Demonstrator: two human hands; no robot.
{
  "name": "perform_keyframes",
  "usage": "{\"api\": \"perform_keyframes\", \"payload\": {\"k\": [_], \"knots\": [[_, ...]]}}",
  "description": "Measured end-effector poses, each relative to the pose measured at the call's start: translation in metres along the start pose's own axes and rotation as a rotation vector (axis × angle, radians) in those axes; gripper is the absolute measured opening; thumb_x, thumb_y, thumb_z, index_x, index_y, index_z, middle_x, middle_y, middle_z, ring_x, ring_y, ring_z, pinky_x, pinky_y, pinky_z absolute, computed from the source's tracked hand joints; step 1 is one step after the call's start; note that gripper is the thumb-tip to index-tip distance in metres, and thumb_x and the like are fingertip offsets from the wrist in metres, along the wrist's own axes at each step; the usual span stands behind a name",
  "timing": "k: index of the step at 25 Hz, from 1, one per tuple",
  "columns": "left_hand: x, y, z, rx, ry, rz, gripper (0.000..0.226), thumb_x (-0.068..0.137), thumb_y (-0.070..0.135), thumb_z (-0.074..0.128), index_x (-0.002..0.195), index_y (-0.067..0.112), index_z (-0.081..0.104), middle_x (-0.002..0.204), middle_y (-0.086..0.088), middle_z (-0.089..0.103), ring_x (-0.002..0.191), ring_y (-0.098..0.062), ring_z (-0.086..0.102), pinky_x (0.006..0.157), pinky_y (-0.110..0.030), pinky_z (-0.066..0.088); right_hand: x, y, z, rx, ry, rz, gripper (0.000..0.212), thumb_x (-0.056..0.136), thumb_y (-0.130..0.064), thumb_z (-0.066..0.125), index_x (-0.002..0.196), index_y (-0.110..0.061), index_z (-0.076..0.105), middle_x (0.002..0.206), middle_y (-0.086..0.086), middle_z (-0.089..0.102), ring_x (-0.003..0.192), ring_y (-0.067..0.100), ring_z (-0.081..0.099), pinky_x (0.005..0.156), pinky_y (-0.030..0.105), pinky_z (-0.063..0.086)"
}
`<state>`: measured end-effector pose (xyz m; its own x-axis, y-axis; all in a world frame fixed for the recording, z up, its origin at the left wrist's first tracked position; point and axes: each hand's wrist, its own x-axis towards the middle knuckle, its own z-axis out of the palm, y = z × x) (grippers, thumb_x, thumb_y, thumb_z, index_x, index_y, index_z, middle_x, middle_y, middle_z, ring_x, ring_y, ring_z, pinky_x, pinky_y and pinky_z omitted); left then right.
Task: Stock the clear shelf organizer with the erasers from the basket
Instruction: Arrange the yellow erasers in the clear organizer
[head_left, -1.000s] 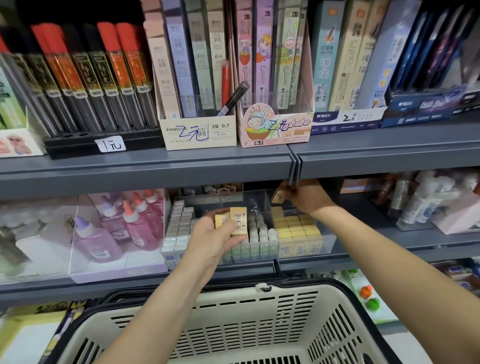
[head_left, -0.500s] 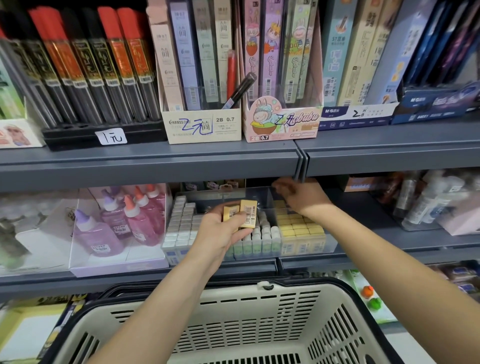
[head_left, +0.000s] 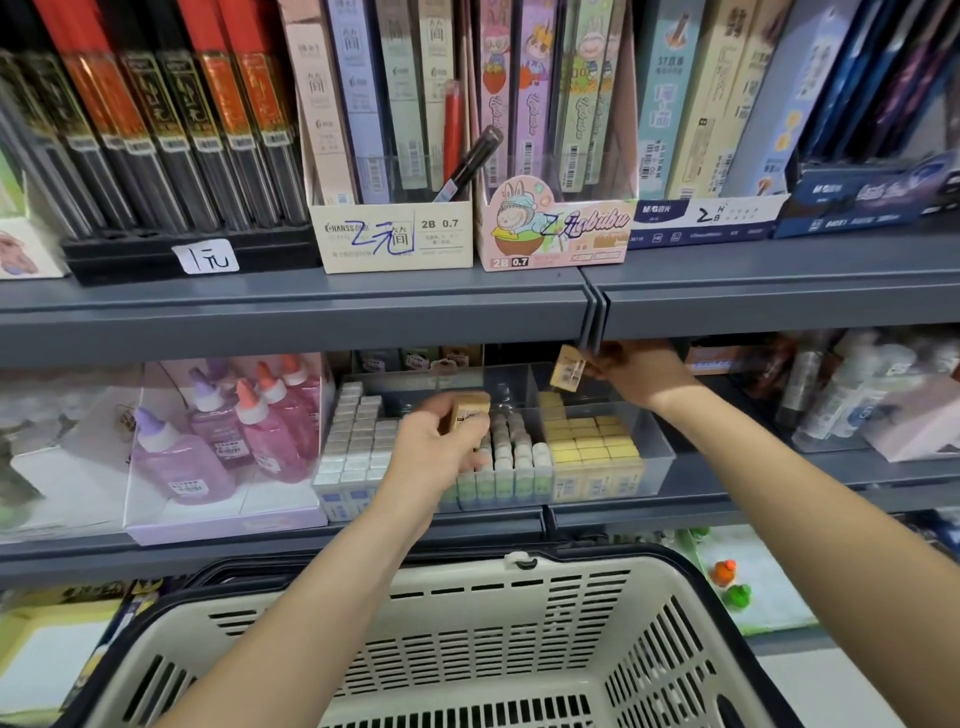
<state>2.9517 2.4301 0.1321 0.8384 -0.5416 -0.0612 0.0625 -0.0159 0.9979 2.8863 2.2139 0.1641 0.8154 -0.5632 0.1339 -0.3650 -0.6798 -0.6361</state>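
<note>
**Both hands held erasers over the clear shelf organizer, above the basket.**

The right hand (head_left: 639, 371) pinched a barcoded eraser (head_left: 567, 370) in its fingertips just under the upper shelf edge (head_left: 291, 306), over the back of the organizer's 3 o'clock compartment. The left hand (head_left: 436, 457) was curled round a yellow eraser pack (head_left: 467, 413); whether it held one piece or more could not be told. It hovered over the middle rows. The clear shelf organizer (head_left: 657, 467) sat on the middle shelf at 12 o'clock from the basket (head_left: 571, 613). Stacked yellow erasers (head_left: 587, 441) filled its right compartment, and white erasers (head_left: 358, 436) its 9 o'clock side. Pink and purple glue bottles (head_left: 260, 431) stood at 9 o'clock of the organizer, just beside it.
</note>
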Motion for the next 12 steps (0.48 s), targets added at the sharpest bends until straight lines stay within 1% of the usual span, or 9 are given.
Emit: {"api": "perform_keyframes", "payload": {"k": [1,2,3,4,6,9,10,12], "knots": [[-0.001,-0.001,-0.003,0.054,0.015,0.052,0.019,0.087,0.009,0.060,0.098,0.024,0.063,0.090,0.004,0.066,0.068,-0.004,0.061,0.064,-0.021,0.052,0.007,0.004,0.003,-0.108,0.040,-0.046,0.007,0.094,-0.017,0.052,0.095,-0.014,0.058,0.099,0.006,0.060,0.086,0.011,0.056,0.072,0.007,0.037],[-0.002,-0.002,-0.005,0.086,0.031,0.091,0.021,0.086,0.010,0.062,0.094,0.030,0.062,0.086,0.007,0.066,0.067,-0.004,0.060,0.066,-0.020,0.050,0.014,0.008,0.008,-0.183,0.075,-0.095,0.010,0.093,-0.015,0.053,0.101,-0.011,0.057,0.105,0.009,0.060,0.097,0.018,0.056,0.080,0.015,0.036],[-0.002,-0.002,-0.007,0.094,0.045,0.109,0.022,0.085,0.011,0.063,0.092,0.031,0.062,0.082,0.008,0.066,0.067,-0.005,0.059,0.067,-0.019,0.050,0.019,0.011,0.014,-0.220,0.096,-0.143,0.012,0.092,-0.013,0.052,0.103,-0.010,0.057,0.108,0.012,0.061,0.103,0.025,0.056,0.083,0.020,0.036],[-0.002,-0.004,-0.008,0.087,0.057,0.109,0.021,0.085,0.010,0.063,0.092,0.030,0.062,0.081,0.008,0.067,0.069,-0.008,0.060,0.067,-0.019,0.051,0.022,0.014,0.020,-0.231,0.105,-0.188,0.013,0.092,-0.011,0.051,0.103,-0.009,0.058,0.109,0.013,0.062,0.105,0.029,0.056,0.085,0.023,0.036],[-0.001,-0.007,-0.011,0.086,0.073,0.095,0.020,0.086,0.005,0.061,0.098,0.021,0.060,0.083,0.007,0.067,0.072,-0.010,0.063,0.065,-0.016,0.051,0.027,0.018,0.034,-0.246,0.056,-0.241,0.018,0.092,-0.008,0.050,0.105,-0.007,0.062,0.111,0.013,0.063,0.105,0.029,0.058,0.085,0.022,0.036],[0.002,-0.009,-0.012,0.087,0.078,0.092,0.022,0.086,-0.002,0.058,0.105,0.011,0.058,0.086,0.006,0.066,0.073,-0.011,0.063,0.062,-0.010,0.050,0.033,0.023,0.047,-0.304,-0.134,-0.151,0.023,0.092,-0.010,0.047,0.105,-0.017,0.065,0.116,0.002,0.063,0.104,0.018,0.056,0.084,0.017,0.035],[0.002,-0.009,-0.012,0.083,0.073,0.089,0.022,0.086,-0.003,0.058,0.104,0.011,0.058,0.086,0.005,0.066,0.073,-0.011,0.063,0.062,-0.010,0.050,0.034,0.023,0.047,-0.325,-0.179,-0.122,0.024,0.092,-0.011,0.047,0.106,-0.020,0.065,0.120,-0.001,0.061,0.106,0.014,0.054,0.085,0.015,0.033],[0.003,-0.009,-0.010,0.081,0.059,0.071,0.023,0.087,-0.002,0.058,0.103,0.014,0.058,0.087,0.006,0.065,0.069,-0.009,0.064,0.061,-0.010,0.050,0.033,0.020,0.041,-0.347,-0.260,-0.095,0.027,0.095,-0.016,0.045,0.114,-0.024,0.062,0.128,-0.003,0.057,0.115,0.015,0.050,0.091,0.016,0.030]]}}
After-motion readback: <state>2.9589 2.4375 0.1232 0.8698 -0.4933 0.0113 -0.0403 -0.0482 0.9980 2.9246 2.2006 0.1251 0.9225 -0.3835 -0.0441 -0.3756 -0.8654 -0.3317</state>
